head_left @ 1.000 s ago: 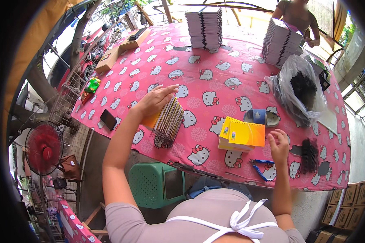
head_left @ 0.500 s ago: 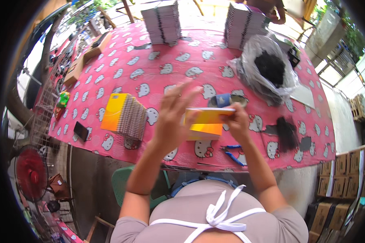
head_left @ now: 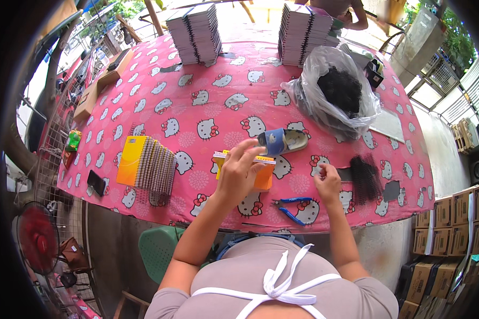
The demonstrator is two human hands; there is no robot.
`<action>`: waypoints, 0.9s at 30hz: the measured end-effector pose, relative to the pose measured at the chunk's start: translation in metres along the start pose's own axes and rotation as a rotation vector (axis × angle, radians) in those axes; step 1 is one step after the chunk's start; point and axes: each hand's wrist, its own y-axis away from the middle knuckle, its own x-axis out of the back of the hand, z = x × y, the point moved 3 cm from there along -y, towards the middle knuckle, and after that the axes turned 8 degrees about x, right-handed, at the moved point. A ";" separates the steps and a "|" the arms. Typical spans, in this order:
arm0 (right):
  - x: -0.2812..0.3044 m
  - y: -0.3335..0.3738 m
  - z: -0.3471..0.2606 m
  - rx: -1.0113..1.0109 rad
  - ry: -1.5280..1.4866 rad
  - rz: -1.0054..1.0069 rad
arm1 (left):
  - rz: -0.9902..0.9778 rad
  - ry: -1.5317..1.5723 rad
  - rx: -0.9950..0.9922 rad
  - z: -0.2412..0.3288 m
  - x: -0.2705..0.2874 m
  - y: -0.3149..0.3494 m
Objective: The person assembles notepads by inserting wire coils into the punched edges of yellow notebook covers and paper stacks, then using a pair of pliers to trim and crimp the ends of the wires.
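Yellow-orange rectangular paper notepads (head_left: 264,182), the top one white-edged, sit partly behind the spread left hand (head_left: 240,169), nearer than the blue-strapped slide sandal (head_left: 275,141); its grip is unclear. Right of the sandal, the right hand (head_left: 328,183) curls, contents unclear.

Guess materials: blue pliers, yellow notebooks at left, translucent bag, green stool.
Blue pliers: likely plastic or rubber grips, smooth; dark tips suggest metal.
Yellow notebooks: probably smooth card covers, from their flat faces; coil material unclear.
Translucent bag: seemingly thin glossy plastic film, by creases and highlights.
Green stool: likely moulded plastic, satin; uniform colour, perforated seat.

Left hand (head_left: 238,174) partly hides yellow notebooks (head_left: 264,179).
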 end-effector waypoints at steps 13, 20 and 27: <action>0.022 -0.042 -0.150 0.399 -0.444 -0.212 | 0.129 -0.338 -0.038 0.008 0.007 0.017; 0.021 -0.056 -0.157 0.409 -0.460 -0.368 | 0.096 -0.214 0.026 -0.005 0.003 0.022; 0.015 -0.046 -0.154 0.318 -0.434 -0.406 | 0.119 -0.214 0.033 0.002 0.006 0.022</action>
